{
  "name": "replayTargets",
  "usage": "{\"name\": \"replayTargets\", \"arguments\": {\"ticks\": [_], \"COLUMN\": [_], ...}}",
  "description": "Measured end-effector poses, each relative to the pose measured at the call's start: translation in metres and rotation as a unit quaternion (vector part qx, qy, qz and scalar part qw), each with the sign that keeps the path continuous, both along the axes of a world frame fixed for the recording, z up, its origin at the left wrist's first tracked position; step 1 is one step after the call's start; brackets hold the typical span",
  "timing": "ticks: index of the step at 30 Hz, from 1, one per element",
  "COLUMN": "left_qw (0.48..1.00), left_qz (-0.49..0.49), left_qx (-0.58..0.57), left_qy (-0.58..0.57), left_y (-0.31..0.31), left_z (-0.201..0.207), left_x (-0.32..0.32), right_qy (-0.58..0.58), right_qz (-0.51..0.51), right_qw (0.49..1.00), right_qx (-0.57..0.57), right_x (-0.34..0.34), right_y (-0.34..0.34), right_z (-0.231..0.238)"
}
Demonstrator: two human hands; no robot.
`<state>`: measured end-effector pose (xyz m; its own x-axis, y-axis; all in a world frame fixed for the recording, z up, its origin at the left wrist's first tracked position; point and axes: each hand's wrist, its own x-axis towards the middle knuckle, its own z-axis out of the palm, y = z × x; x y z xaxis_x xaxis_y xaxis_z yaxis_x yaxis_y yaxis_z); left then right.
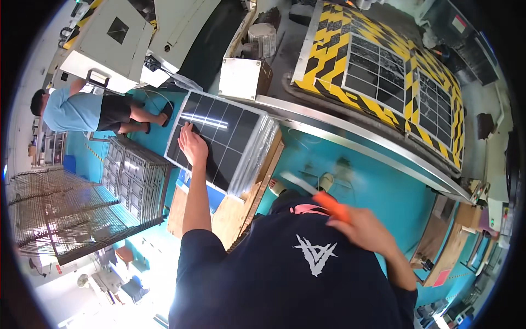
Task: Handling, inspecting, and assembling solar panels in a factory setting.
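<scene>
My left hand (193, 145) lies on the top sheet of a stack of dark glass panels (219, 164) marked with thin white grid lines. Its fingers are stretched out over the glass and hold nothing. The stack rests on a wooden stand (263, 178), its layered edges showing on the right. In front of my chest, my right hand (364, 227) is closed round the handle of an orange-handled tool (332, 205). A pale, narrow blade-like end points away to the left, smeared by motion, so its exact kind does not show. This tool is apart from the glass.
A metal rail (356, 134) borders a machine with yellow-black striped covers (329, 55). A small white box (239, 78) stands beyond the stack. At left are a wire rack (60, 208), stacked grey crates (131, 181) and a person in light blue (74, 111) at a machine.
</scene>
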<state>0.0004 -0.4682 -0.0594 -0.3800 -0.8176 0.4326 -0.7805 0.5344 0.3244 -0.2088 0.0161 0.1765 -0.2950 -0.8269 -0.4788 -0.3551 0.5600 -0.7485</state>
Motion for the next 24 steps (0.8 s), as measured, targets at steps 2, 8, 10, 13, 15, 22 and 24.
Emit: {"name": "replayTargets", "arguments": {"ticks": [2, 8, 10, 13, 15, 22, 24], "left_qw": [1.0, 1.0, 1.0, 0.998, 0.996, 0.999, 0.998], "left_qz": [-0.013, -0.003, -0.004, 0.009, -0.001, -0.032, -0.034], "left_qx": [-0.008, -0.008, -0.003, -0.04, -0.056, 0.015, 0.044], "left_qy": [0.009, 0.0, -0.002, -0.048, -0.065, -0.035, 0.009], "left_y": [-0.003, -0.004, -0.004, 0.001, 0.008, 0.053, 0.053], "left_z": [-0.003, -0.006, -0.006, -0.001, 0.006, 0.01, 0.012], "left_x": [0.0, 0.003, 0.003, -0.003, -0.013, -0.075, -0.073], "right_qy": [0.005, 0.069, 0.089, 0.091, 0.069, 0.035, 0.043], "right_qz": [0.02, -0.016, -0.013, -0.012, 0.002, 0.02, -0.029], "right_qw": [0.999, 0.997, 0.996, 0.996, 0.997, 0.999, 0.998], "right_qx": [-0.025, 0.017, 0.013, 0.004, -0.032, -0.01, -0.021], "right_x": [0.015, 0.02, 0.02, 0.02, 0.018, 0.022, 0.016], "right_y": [-0.034, -0.059, -0.059, -0.056, -0.053, -0.045, -0.032], "right_z": [-0.015, -0.028, -0.027, -0.027, -0.028, -0.03, -0.031]}}
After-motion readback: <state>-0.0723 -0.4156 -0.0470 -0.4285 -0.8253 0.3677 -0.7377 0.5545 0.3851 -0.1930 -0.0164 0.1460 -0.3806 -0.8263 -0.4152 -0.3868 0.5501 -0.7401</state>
